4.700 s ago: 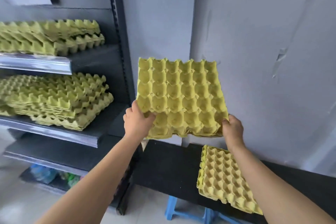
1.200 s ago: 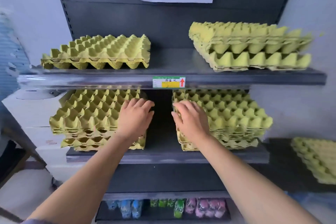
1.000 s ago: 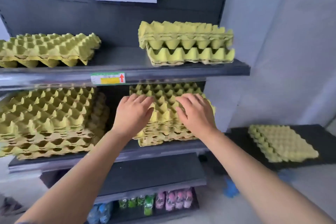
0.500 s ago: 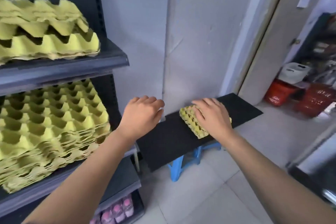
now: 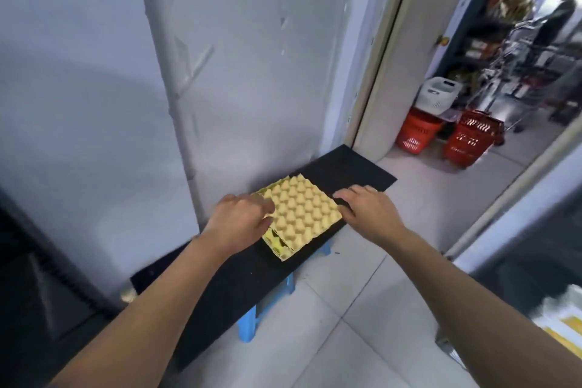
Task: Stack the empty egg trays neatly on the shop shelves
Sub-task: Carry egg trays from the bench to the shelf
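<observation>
- The egg trays (image 5: 303, 217) sit as a small stack on the black board (image 5: 352, 167), toward 12 o'clock from the person.
- Left hand (image 5: 241, 224) and right hand (image 5: 367, 209) are spread at opposite edges, gripping nothing yet.
- Looks light, stiff pulp, crushable; best lifted by opposite edges.

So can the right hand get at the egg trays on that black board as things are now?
Probably yes. The right hand is open at the right edge of the egg trays on the black board, with nothing between them. The left hand is at the opposite edge.
</observation>
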